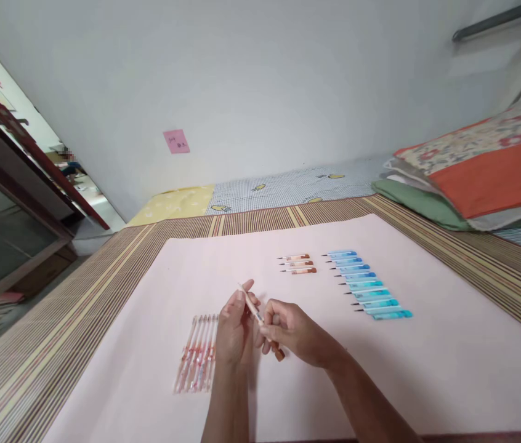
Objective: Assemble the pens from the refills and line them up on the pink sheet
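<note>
A slim cream pencil (252, 305) with a brown end slants between my two hands above the pink sheet (316, 381). My left hand (234, 329) grips its upper part, with the pale tip pointing up and left. The fingers of my right hand (288, 326) are closed around the lower part, and the brown end (278, 352) sticks out below them. Left of my left hand lies a row of clear and pink pens (196, 357), partly covered by that hand. Beyond my right hand are three brown-ended pencils (300, 264) with dark tips.
Several blue and teal pencils (366, 286) lie in a slanted column on the right of the sheet. A striped mat (117, 295) spreads beneath it. Folded bedding (486, 166) is stacked at the right, against a wall with a pink note (176, 141).
</note>
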Tool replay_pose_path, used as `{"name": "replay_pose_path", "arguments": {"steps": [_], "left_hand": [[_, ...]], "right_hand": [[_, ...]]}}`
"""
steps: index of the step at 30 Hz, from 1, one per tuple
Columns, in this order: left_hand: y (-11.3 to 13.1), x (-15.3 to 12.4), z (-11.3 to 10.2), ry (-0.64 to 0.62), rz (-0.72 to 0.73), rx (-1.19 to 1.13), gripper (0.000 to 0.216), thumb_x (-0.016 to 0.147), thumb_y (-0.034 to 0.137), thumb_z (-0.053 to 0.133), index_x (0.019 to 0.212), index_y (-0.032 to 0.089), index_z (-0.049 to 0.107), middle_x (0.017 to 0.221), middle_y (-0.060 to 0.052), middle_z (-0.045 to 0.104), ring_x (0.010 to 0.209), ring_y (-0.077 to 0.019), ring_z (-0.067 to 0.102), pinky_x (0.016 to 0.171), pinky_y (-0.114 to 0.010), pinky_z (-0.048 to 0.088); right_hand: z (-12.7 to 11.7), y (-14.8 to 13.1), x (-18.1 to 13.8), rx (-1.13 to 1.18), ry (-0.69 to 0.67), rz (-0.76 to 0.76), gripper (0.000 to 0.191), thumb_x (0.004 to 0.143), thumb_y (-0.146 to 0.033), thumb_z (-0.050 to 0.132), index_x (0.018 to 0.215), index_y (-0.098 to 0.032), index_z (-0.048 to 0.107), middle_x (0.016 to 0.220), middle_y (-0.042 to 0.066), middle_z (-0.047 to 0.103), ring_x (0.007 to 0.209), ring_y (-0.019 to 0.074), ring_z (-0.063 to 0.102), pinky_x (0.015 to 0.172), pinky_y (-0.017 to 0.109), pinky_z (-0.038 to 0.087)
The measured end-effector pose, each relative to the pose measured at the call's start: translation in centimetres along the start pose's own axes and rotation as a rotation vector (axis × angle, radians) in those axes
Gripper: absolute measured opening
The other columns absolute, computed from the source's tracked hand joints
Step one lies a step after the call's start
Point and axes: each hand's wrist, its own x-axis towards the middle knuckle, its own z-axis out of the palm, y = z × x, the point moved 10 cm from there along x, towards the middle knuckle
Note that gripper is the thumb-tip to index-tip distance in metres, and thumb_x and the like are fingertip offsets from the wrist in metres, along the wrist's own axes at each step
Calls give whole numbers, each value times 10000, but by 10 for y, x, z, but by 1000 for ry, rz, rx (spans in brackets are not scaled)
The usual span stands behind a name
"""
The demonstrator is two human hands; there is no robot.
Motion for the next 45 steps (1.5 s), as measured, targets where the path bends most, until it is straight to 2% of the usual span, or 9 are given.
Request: {"name": "replay_pose_path", "arguments": {"steps": [3, 6, 13, 17, 24, 30, 33, 38, 45], "left_hand": [[-6, -2, 12, -91, -27, 63, 467, 841, 415, 738, 1226, 159, 675, 818, -13, 621, 551, -97, 532, 463, -223, 455], [-8, 1, 10, -75, -42, 130, 457, 828, 402, 756, 1192, 131, 698, 839, -43, 650, 659, -128, 586, 591, -247, 502], [74, -10, -86, 573, 217, -26, 92, 867, 174, 650, 905, 135, 724, 888, -44, 677, 774, -112, 648, 660, -204, 484], [91, -22, -112, 730, 242, -117, 122, 879, 96, 584, 828, 136, 687, 797, -15, 653, 698, -87, 627, 638, -187, 485], [70, -12, -102, 671, 140, -145, 146, 893, 83, 551, 836, 122, 680, 782, -30, 656, 663, -90, 628, 606, -183, 496], [69, -11, -104, 659, 146, -150, 142, 880, 70, 548, 839, 113, 677, 766, -36, 655, 652, -98, 626, 593, -182, 502], [65, -9, -101, 631, 139, -149, 138, 867, 62, 550, 829, 112, 673, 749, -35, 648, 634, -97, 613, 560, -173, 487], [59, -4, -92, 558, 111, -152, 112, 848, 72, 569, 834, 110, 674, 731, -36, 635, 608, -96, 585, 521, -169, 464], [54, -2, -86, 546, 57, -179, 131, 861, 54, 537, 834, 99, 656, 725, -34, 618, 588, -94, 572, 507, -172, 451]], "right_hand": [[-7, 7, 3, -29, 49, 31, 243, 888, -397, 655, 870, -221, 489, 630, -48, 626, 473, 126, 572, 443, 241, 460], [-14, 11, 3, -110, 80, 66, 244, 866, -395, 675, 857, -202, 525, 633, -24, 658, 465, 124, 587, 463, 242, 458], [-23, 39, -2, -257, 134, 239, 142, 861, -289, 612, 825, -193, 513, 563, -35, 633, 406, 107, 569, 385, 188, 341], [-19, 55, -1, -288, 177, 321, 137, 850, -200, 586, 952, -193, 495, 505, -83, 562, 385, 132, 595, 369, 185, 328], [-9, 61, -2, -353, 203, 366, 671, 814, -128, 594, 1441, -172, 360, 595, -68, 602, 470, 172, 678, 385, 201, 378], [0, 71, -7, -389, 120, 404, 846, 793, -161, 611, 1555, -170, 245, 734, -8, 676, 517, 161, 675, 422, 214, 414], [-1, 62, -5, -505, 102, 350, 784, 756, -152, 651, 1493, -179, 385, 761, -9, 677, 533, 134, 639, 484, 222, 414], [-17, 37, -1, -775, 242, 201, 387, 797, -233, 679, 1180, -195, 647, 787, 5, 650, 708, 161, 620, 631, 256, 416], [-2, 34, 6, -820, 229, 110, 473, 771, -116, 615, 1232, -223, 639, 1066, 48, 646, 804, 157, 603, 737, 269, 426]]}}
